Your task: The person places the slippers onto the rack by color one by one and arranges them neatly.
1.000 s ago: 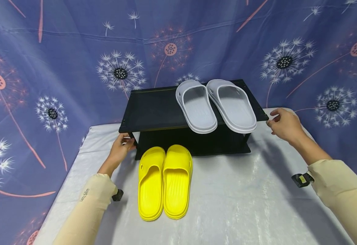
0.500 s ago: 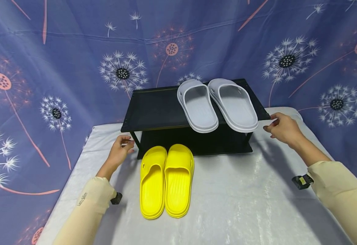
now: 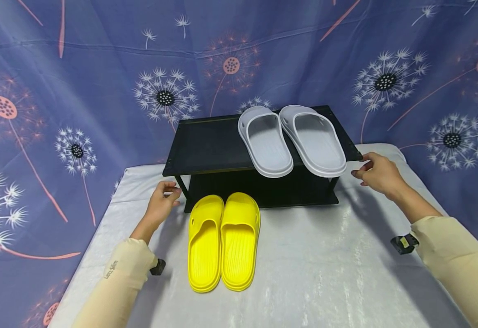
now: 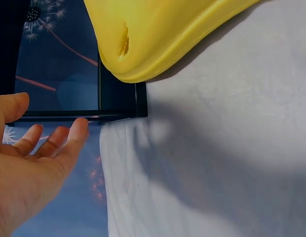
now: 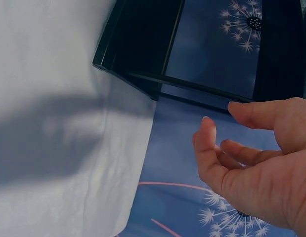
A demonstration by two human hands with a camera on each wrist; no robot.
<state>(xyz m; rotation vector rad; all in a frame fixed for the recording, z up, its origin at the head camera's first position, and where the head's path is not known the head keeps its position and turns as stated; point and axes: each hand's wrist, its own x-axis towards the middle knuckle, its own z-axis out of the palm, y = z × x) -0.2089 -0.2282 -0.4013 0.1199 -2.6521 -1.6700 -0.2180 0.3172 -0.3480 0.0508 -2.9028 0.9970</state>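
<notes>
A black two-tier shoe rack [image 3: 210, 150] stands at the back of the table. On its top shelf, toward the right, lie two pale grey clogs, one left [image 3: 271, 159] and one right [image 3: 325, 159], toes to the back. Two yellow clogs, one left [image 3: 203, 259] and one right [image 3: 239, 255], lie side by side before the rack, their toes overlapping its lower shelf in this view. My left hand [image 3: 161, 202] is beside the rack's left front post, thumb and fingers apart. My right hand [image 3: 380, 173] is at the right front corner, fingers loosely bent, with nothing between thumb and fingers in the right wrist view.
A pale grey cloth [image 3: 304, 273] covers the table. Behind and at both sides hangs a blue curtain [image 3: 111, 82] with dandelion prints. Small black devices sit at both wrists, one by the left sleeve [image 3: 113, 282] and one by the right sleeve [image 3: 456, 255].
Left fingers have moved off the rack's left post, slightly leftward. The right hand has dropped a little at the right corner. The whole view has shifted slightly; the clogs keep their places.
</notes>
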